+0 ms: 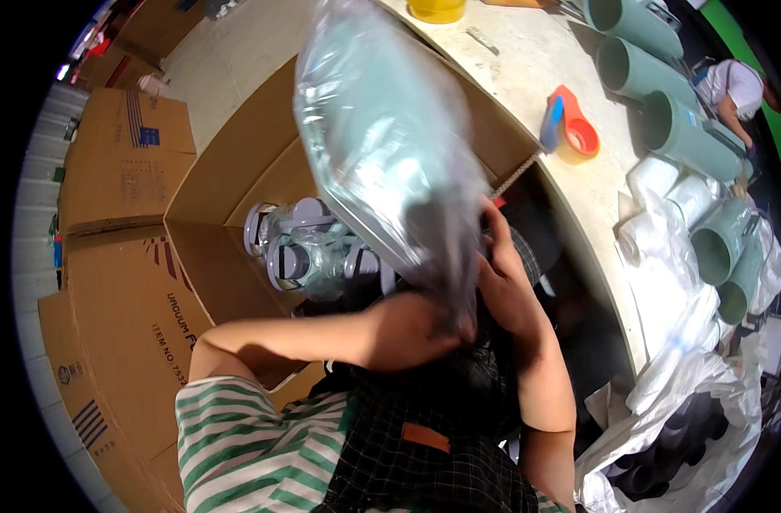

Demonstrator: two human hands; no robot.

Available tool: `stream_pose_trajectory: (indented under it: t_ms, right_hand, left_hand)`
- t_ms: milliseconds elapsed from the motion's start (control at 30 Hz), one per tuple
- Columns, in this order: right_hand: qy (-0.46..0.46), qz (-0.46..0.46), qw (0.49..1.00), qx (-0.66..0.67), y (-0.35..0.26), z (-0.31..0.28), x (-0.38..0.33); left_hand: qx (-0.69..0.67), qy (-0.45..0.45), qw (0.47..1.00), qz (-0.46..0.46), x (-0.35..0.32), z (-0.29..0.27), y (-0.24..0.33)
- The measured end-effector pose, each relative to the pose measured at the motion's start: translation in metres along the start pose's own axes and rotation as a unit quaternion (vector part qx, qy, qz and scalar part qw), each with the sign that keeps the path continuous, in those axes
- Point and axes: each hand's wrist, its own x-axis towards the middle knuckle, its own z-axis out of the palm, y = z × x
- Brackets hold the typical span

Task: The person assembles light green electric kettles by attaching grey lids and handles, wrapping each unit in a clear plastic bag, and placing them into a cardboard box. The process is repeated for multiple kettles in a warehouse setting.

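Observation:
A large pale green tumbler (382, 145) in a clear plastic bag slants up in front of me, above an open cardboard box, smeared by motion. My left hand (420, 329) is closed on the gathered lower end of the bag, its fingers partly hidden. At the bag's right edge, my right hand (506, 278) grips the plastic with bent fingers. Inside the box lie several bagged tumblers (309, 256) with lavender lids and handles, partly covered by my left arm and the bagged tumbler.
The open box (236, 162) stands against a pale worktable (527, 51). On the table are an orange-and-blue tape dispenser (570, 128), several green mugs (690, 132) and white plastic wrapping (664, 274). Closed cartons (125, 308) stand left; a white sack (733, 393) holds dark cylinders. A person (733, 90) sits far right.

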Motion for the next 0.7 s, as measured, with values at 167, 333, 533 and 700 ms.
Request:
stream_pose_trajectory:
  t_ms: [167, 333, 533, 700]
  right_hand:
    - [-0.04, 0.057, 0.963, 0.261, 0.0, 0.016, 0.007]
    - [0.216, 0.095, 0.94, 0.247, 0.074, -0.003, -0.069]
    - [0.481, 0.219, 0.825, 0.202, 0.088, -0.031, -0.168]
    - [0.477, 0.032, 0.877, 0.053, 0.051, -0.113, -0.125]
  left_hand:
    - [-0.378, 0.426, 0.816, -0.098, -0.016, -0.197, -0.045]
    - [-0.487, 0.644, 0.59, 0.001, -0.165, -0.331, -0.325]
    - [-0.474, 0.616, 0.611, -0.151, -0.147, -0.252, -0.449]
    - [-0.427, 0.616, 0.636, -0.182, -0.142, -0.257, -0.471]
